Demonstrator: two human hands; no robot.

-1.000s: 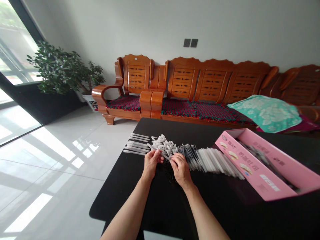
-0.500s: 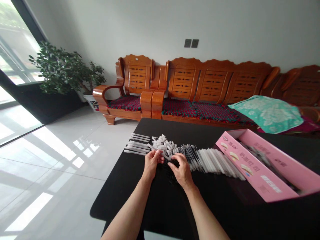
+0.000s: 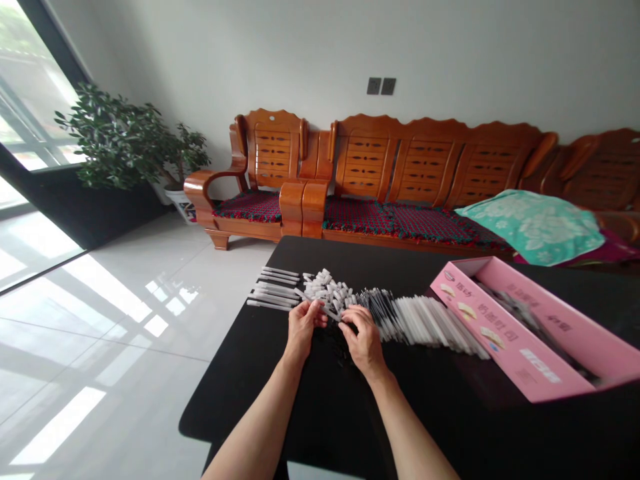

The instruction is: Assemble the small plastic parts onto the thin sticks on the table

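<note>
My left hand [image 3: 301,328] pinches a pale pen [image 3: 330,313] between thumb and fingers, its capped end pointing up to the left. At the pen's lower right end the thumb and fingertips of my right hand [image 3: 365,339] are closed together; any small part between them is too small to make out. Just beyond both hands lies a heap of white pen caps [image 3: 327,287]. Capped pens [image 3: 275,291] lie in rows to the left. Dark pen refills [image 3: 381,312] and whitish pen barrels [image 3: 435,323] spread out to the right. Small black pieces [image 3: 341,352] are scattered below my hands, partly hidden.
A pink open box [image 3: 510,333] with things inside stands on the right of the black table [image 3: 240,393]. Behind the table runs a wooden sofa [image 3: 370,157] with a turquoise cloth [image 3: 537,227]. A potted plant [image 3: 125,143] stands by the window.
My right thumb has moved up and in, closing the gap to the fingers at the pen's end. My left hand keeps its hold, nearly still.
</note>
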